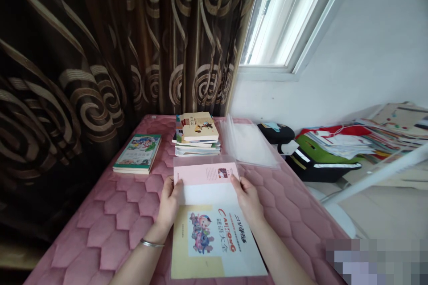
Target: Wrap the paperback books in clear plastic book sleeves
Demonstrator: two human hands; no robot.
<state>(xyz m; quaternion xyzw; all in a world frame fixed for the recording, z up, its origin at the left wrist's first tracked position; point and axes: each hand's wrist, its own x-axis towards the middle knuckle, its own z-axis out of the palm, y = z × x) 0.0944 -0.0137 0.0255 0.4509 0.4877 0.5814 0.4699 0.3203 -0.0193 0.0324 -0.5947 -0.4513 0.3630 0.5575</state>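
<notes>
A picture book [203, 262] with a pale yellow and light blue cover lies opened out in front of me, its cartoon figures turned sideways. Its pink and white flap [197, 174] points away from me. A clear plastic book cover [207, 159] reaches past the flap's far edge and shows along the book's sides. My left hand [170, 202], below a silver bracelet, pinches the flap's left edge with the thumb on top. On the opposite edge, my right hand [248, 198] grips the flap and plastic the same way. The fingertips underneath are hidden.
Behind the book stands a stack of books [197, 133]. Two or so green-edged books [137, 153] lie to the left, clear plastic sheets [250, 142] to the right. All rest on a pink quilted surface [117, 218]. Papers and a green-black bin [314, 156] stand beyond its right edge.
</notes>
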